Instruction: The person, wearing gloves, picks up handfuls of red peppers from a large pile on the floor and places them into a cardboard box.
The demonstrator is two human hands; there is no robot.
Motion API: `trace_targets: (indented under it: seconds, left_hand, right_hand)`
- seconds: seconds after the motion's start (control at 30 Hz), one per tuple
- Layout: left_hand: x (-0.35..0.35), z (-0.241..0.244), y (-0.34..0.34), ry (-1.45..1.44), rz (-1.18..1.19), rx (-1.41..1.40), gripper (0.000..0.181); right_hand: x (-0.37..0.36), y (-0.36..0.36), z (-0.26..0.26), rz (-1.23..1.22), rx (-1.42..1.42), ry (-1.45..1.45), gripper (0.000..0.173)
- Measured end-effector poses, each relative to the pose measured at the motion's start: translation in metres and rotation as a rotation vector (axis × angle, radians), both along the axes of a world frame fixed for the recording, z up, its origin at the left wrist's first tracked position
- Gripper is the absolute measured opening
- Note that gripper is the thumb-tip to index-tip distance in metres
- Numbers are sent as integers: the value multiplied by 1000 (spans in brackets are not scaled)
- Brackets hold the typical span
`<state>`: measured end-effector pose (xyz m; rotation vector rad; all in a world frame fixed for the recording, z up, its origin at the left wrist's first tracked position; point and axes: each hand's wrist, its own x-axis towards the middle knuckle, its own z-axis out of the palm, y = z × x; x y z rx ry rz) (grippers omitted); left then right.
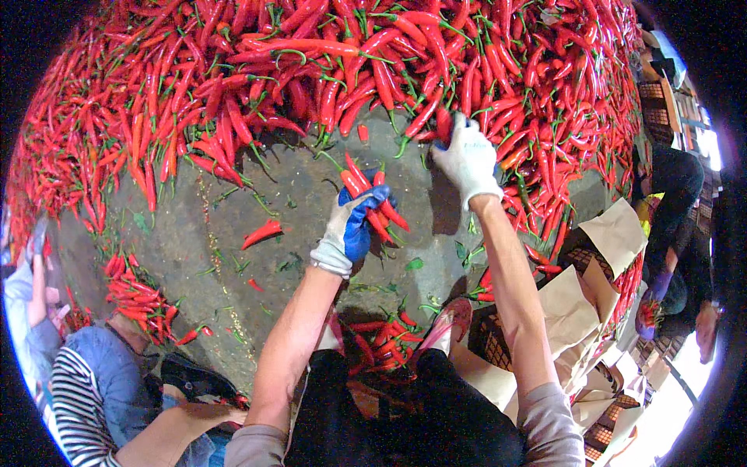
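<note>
My left hand (359,216), in a white knit glove with a blue coated palm, is closed around several red chili peppers (355,182) above the bare floor. Their tips and green stems stick out on both sides of the fist. My right hand (470,154), gloved the same way, reaches to the near edge of a large heap of red chili peppers (280,76). Its fingers are at a red pepper (443,124), slightly blurred; whether they grip it is hard to see. A smaller pile of red peppers (385,344) lies between my feet.
A broken pepper piece (262,233) and leaf scraps lie on the concrete floor (175,222). At the right stand plastic crates (490,335) lined with brown paper (569,309). People sit close by on the left, near another small pepper pile (137,298), and on the right.
</note>
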<state>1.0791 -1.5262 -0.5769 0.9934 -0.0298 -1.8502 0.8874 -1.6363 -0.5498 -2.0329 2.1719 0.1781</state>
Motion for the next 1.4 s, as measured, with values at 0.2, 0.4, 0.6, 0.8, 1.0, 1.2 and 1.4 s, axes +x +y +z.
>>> trace_targets:
  seconds: [0.2,0.4,0.6,0.8,1.0,1.2,1.4]
  left_hand:
    - [29,-4,21,1,21,123,37]
    - [48,-20,19,-83,138,-1,25]
    - [40,-21,16,-174,236,81,29]
    - [57,-11,34,-299,164,11,34]
    - [62,3,40,-416,351,32,20]
    - [59,7,59,-361,326,56,24]
    - [70,3,78,-355,324,45,21]
  right_hand:
    - [28,69,20,315,301,-261,62]
    - [-8,-1,16,-215,-145,-483,44]
    - [4,-20,-16,-155,-116,-217,50]
    - [-39,41,-26,-359,296,-1085,33]
    - [3,89,7,-21,127,-484,54]
    - [-19,113,-9,16,1,-285,42]
    - [-30,171,17,-91,194,-402,35]
